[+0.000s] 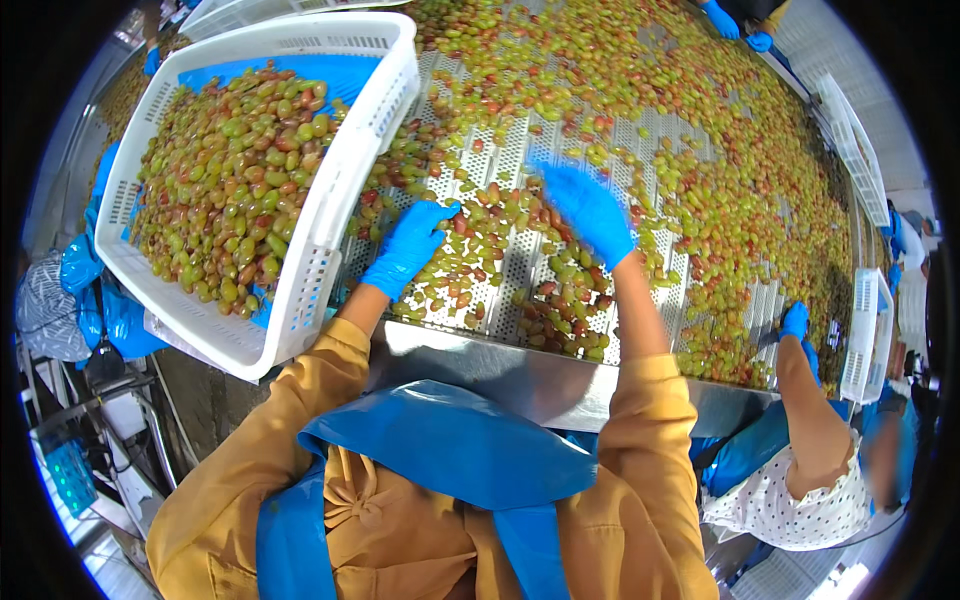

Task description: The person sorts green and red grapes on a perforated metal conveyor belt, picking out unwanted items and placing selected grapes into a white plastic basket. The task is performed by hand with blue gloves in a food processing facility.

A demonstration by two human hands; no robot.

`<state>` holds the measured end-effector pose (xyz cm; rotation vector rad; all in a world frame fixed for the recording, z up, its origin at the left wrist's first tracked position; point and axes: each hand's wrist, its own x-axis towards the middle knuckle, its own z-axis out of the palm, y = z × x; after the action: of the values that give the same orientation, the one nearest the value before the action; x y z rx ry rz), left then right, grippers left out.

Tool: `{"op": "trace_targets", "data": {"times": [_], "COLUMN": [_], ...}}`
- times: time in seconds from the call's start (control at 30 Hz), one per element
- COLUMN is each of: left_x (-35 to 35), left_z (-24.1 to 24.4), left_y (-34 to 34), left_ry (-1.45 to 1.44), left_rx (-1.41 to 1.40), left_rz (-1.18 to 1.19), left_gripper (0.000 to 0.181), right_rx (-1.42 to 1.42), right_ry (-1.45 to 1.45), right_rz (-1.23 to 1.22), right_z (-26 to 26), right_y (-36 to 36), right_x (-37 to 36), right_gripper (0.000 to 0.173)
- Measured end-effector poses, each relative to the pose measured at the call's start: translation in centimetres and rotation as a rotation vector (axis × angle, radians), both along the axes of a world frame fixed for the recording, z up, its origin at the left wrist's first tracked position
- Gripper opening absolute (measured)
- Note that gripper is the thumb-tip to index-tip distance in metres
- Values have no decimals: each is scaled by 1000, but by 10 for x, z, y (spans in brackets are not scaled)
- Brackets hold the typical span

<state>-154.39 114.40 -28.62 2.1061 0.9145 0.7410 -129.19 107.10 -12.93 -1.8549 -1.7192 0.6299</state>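
Note:
Loose green and reddish grapes lie spread over a perforated metal sorting table before me. My left hand, in a blue glove, rests low among them beside the crate, its fingers curled and pointing right. Whether a grape sits in its fingertips cannot be made out. Farther right, my right hand, also gloved in blue, is blurred over the grapes, and its fingers are not clear. A denser cluster of grapes lies just below it, near the table's front edge.
To the left a white plastic crate, lined in blue, is heaped with grapes. A metal rim borders the table in front of me. Co-workers' gloved hands work at the right and far side. More white crates stand right.

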Motion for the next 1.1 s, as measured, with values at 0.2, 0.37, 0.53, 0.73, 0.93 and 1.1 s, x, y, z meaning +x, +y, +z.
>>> {"op": "trace_targets", "data": {"times": [0.2,0.37,0.53,0.73,0.93,1.1], "left_x": [-22,-23,-41,-73,-90,-49], "left_z": [6,47,72,85,52,57], "left_y": [0,-12,-19,-16,-31,-63], "left_ry": [-45,-43,-271,-837,-1187,-1142], "left_rx": [-328,-410,-356,-1179,-1668,-1985], "left_rz": [-43,-129,-30,-6,-77,-33], "left_gripper": [50,63,66,52,51,48], "right_rx": [-91,-181,-358,-48,-277,-207], "right_ry": [-348,-427,-461,-388,-315,193], "right_rz": [356,140,-34,-74,-155,190], "right_z": [-65,-71,-27,-44,-74,-10], "right_y": [-98,-130,-83,44,62,2], "right_x": [-19,35,8,-39,-46,-108], "right_gripper": [36,37,27,28,22,32]}}
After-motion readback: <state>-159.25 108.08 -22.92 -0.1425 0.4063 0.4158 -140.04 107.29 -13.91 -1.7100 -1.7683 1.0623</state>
